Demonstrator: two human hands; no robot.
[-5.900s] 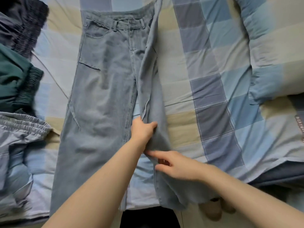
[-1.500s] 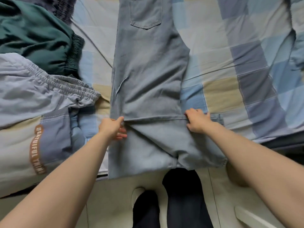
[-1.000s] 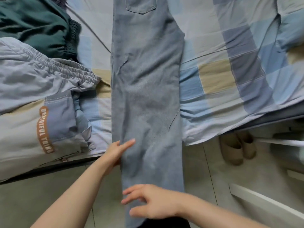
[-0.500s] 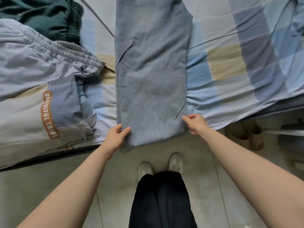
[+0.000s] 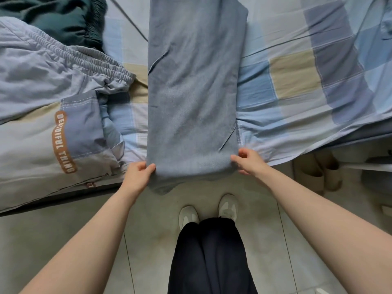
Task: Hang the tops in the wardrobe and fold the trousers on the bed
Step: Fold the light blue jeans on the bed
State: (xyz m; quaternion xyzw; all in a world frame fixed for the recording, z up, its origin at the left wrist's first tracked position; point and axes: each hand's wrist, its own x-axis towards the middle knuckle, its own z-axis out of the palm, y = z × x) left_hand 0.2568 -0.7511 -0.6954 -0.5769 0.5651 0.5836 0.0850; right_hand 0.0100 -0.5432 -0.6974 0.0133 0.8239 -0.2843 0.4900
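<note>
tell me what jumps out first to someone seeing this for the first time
The blue jeans lie lengthwise down the middle of the checked bed, their near end hanging over the edge. The left hand and right hand pinch its two corners. Grey trousers lie to the left.

- We note a checked sheet (image 5: pixel 297 81) in blue, beige and grey squares.
- We record pale tiles on the floor (image 5: pixel 63 240).
- We find beige slippers (image 5: pixel 318 172) beside the sheet's hanging edge, on the floor.
</note>
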